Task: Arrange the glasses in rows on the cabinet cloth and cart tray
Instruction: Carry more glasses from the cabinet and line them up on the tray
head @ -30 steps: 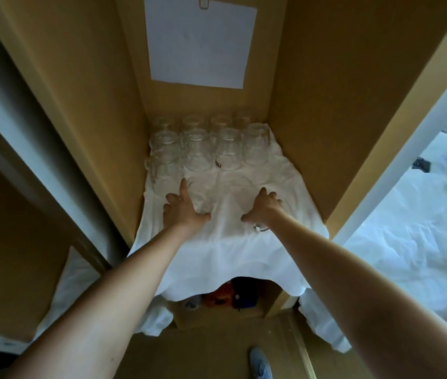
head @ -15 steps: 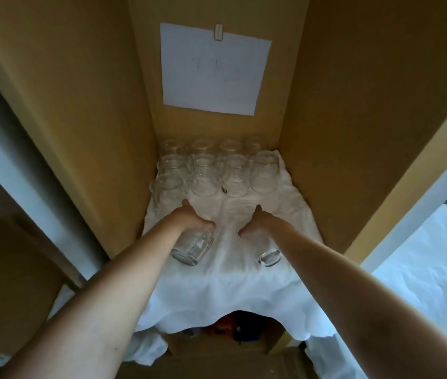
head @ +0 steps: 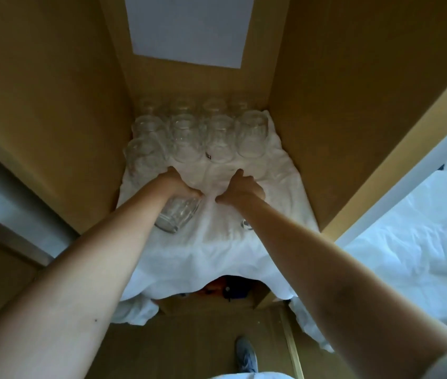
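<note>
The cabinet (head: 340, 132) is a narrow wooden bay. Its walls stand close on both sides and a paper sheet (head: 189, 31) hangs on the back panel, so the only open way out is forward, toward the person. The cloth (head: 217, 250) covers the shelf and spills over its front in sagging folds, which hide the shelf's true lip. At the back the rows of glasses (head: 218, 138) stand upside down, four across and two deep. A lone glass (head: 144, 157) starts a third row just beside the left wall.

A second ago both hands lay over two glasses standing in that third row, and half a second ago those glasses were off the cloth and tipping. Now they are drawn nearer the front. The left hand (head: 180, 184) grips the tilted glass (head: 177, 214) by its base, mouth toward the camera. The right hand (head: 244, 187) is curled round a second glass (head: 246, 225), of which only the rim shows beneath the forearm.

The third row therefore looks open to the right of the lone glass. I judge these two are leaving the cloth, perhaps for the cart tray, which is not in view, though they may only be getting re-set.

There is bare cloth between the hands and the front overhang. The standing rows are just beyond the knuckles, so pulling straight back looks safer than swinging sideways.
</note>
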`<state>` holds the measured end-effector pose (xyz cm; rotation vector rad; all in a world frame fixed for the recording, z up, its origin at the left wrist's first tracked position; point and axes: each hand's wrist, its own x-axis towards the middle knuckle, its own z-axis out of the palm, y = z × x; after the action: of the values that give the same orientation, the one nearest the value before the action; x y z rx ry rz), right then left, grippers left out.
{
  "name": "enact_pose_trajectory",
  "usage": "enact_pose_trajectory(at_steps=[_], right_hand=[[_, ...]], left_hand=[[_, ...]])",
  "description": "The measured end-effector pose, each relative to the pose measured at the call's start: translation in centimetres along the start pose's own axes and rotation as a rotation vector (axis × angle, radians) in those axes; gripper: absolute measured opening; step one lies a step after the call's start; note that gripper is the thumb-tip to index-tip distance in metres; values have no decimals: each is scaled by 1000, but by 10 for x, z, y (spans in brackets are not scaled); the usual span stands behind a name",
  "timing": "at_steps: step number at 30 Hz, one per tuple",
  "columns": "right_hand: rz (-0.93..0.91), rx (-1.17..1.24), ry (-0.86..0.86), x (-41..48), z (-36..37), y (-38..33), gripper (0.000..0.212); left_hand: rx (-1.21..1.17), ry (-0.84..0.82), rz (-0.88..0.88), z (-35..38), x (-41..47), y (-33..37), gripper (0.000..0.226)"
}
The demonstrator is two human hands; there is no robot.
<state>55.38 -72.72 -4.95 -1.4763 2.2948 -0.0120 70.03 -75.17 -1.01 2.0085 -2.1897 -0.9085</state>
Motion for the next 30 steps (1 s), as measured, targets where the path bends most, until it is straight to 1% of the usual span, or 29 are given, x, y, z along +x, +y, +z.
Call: enact_pose_trajectory(at_steps=[1,2,3,5,6,9,11,14,17,20,22,24,26,30], right_hand=[[-7,-4,18,-2,2,0,111],[-13,-1,36,-3,4,0,112],[-18,8,53,-4,6,1,112],[-20,38,99,-7,9,5,112],[-21,60,128,-10,10,7,110],[-38,166,248,-24,16,16,102],[-66,251,330,-39,22,25,100],[-100,359,404,-63,27,39,101],[-34,446,392,-82,21,50,104],[-8,547,418,-103,15,67,95],[17,618,429,-121,19,82,92],[43,669,420,-139,30,98,94],[75,691,389,-157,46,116,93],[157,736,366,-184,75,162,78]], left_hand=[[20,7,-5,0,-7,5,98],[9,29,-4,7,10,-7,101],[-13,42,0,11,14,-11,108],[-18,35,-10,15,12,-16,133],[-29,30,-17,15,7,-17,140],[-98,91,-26,20,-2,-27,127],[-141,129,-58,23,-14,-30,130],[-123,179,-16,31,-37,-31,126],[-91,266,87,41,-65,-32,109],[-155,324,228,52,-90,-39,99],[-165,318,286,59,-108,-41,100],[-138,267,318,69,-126,-40,104],[-114,167,358,80,-144,-33,108],[-35,-32,468,112,-174,-11,115]])
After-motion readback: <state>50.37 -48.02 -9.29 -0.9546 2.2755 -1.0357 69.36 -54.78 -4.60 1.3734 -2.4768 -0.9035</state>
